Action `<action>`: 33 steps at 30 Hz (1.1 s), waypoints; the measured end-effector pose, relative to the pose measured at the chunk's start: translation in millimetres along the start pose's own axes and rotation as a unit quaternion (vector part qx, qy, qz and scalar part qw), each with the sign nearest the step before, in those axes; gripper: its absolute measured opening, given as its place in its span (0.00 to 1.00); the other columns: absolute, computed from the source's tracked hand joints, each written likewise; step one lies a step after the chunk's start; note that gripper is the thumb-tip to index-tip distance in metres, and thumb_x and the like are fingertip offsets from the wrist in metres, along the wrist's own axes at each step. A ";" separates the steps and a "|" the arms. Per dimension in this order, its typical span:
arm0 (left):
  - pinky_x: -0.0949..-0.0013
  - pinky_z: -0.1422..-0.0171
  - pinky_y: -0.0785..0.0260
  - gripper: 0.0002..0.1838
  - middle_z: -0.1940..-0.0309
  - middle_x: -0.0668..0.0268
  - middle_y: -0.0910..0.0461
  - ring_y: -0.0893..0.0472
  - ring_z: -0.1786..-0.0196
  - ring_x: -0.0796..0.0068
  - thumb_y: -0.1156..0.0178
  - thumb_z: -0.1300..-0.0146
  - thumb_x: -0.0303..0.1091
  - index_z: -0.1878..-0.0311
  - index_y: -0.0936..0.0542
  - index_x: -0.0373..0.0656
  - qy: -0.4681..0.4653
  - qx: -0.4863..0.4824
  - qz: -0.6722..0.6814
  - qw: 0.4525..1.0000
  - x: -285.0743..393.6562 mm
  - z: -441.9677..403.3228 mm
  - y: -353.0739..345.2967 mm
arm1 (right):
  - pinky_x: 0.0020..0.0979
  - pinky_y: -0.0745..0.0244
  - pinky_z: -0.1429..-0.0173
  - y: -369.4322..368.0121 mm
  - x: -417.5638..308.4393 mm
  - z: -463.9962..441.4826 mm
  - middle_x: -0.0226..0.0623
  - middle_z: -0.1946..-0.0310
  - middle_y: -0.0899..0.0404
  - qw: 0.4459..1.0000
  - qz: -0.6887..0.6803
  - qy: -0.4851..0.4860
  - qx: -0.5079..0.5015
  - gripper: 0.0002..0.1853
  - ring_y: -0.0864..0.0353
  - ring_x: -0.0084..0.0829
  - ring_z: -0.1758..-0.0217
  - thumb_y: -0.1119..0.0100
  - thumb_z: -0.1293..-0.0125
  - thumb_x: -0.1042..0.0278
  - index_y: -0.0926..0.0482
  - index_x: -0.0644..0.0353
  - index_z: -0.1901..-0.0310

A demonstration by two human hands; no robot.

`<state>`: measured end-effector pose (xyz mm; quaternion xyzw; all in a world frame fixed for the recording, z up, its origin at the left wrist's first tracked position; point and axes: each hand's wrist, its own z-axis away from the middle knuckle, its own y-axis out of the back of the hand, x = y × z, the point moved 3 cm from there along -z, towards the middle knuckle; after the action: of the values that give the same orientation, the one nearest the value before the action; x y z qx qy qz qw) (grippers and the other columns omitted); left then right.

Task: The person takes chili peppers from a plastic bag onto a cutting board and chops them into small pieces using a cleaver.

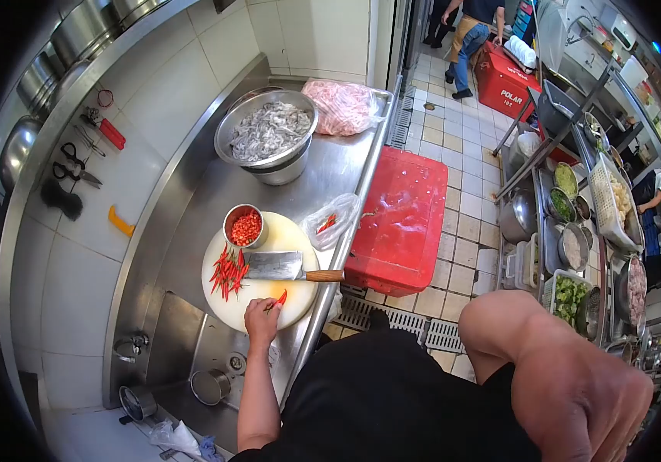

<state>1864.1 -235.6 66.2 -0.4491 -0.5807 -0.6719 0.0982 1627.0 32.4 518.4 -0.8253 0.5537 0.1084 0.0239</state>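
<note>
My left hand [261, 319] is closed in a pinch on a red chili pepper [282, 297] over the front of the round white cutting board [297, 306]. Several whole red chilies [226, 271] lie on the board's left side. Beside them a cleaver [273, 266] lies flat, its wooden handle pointing right past the board's edge. A metal cup [262, 233] of chopped chili stands at the back of the board. My right hand [596, 393] is raised close to the camera, away from the counter, its fingers curled; whatever they may hold is hidden.
A bowl [224, 146] of grey strips, a bag of pink meat [343, 106] and a small plastic bag [338, 225] sit on the steel counter. A red box [400, 223] stands alongside. Food containers fill the right-hand rack [535, 181]. Another person [473, 38] is at the back.
</note>
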 end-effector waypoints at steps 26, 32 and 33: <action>0.62 0.49 0.24 0.11 0.63 0.60 0.18 0.17 0.59 0.63 0.27 0.44 0.35 0.60 0.13 0.41 0.032 -0.003 -0.012 0.999 4.2 -2.2 -0.6 | 0.33 0.17 0.54 13.8 7.9 -1.3 0.38 0.86 0.25 0.839 0.267 0.463 -0.098 0.21 0.23 0.31 0.81 0.55 0.35 0.79 0.24 0.59 0.86; 0.63 0.48 0.24 0.11 0.63 0.59 0.18 0.17 0.58 0.63 0.27 0.44 0.34 0.60 0.13 0.40 0.043 -0.004 -0.002 0.999 7.2 -2.0 0.2 | 0.38 0.16 0.49 20.1 16.0 -6.2 0.39 0.86 0.25 0.988 -0.068 0.099 -0.100 0.22 0.21 0.33 0.80 0.57 0.33 0.76 0.24 0.59 0.86; 0.63 0.48 0.24 0.11 0.63 0.59 0.18 0.17 0.58 0.63 0.27 0.44 0.34 0.60 0.13 0.40 0.042 -0.007 -0.006 0.999 7.1 -2.0 0.3 | 0.37 0.15 0.49 19.0 14.2 -5.2 0.39 0.86 0.25 0.981 -0.011 0.154 -0.121 0.21 0.20 0.33 0.80 0.57 0.33 0.76 0.24 0.59 0.85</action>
<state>1859.2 -234.6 71.7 -0.4174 -0.5738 -0.6951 0.1154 1615.4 11.3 522.1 -0.8350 0.5242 0.0461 -0.1608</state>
